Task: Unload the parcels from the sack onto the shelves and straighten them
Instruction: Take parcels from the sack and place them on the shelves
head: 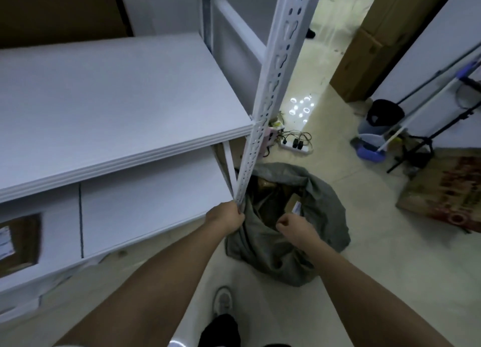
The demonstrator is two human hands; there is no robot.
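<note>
Hands on sack, fingers hidden.

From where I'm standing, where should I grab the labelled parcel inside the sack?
Grip the labelled parcel by its upturned near edge, reaching straight down through the sack's open mouth. It lies tilted on top, clear of the other boxes.

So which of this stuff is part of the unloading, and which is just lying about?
Job: sack, parcels inside it, shelves, parcel already shelved.
Lying about: power strip, mop bucket, cardboard boxes, rug.
</note>
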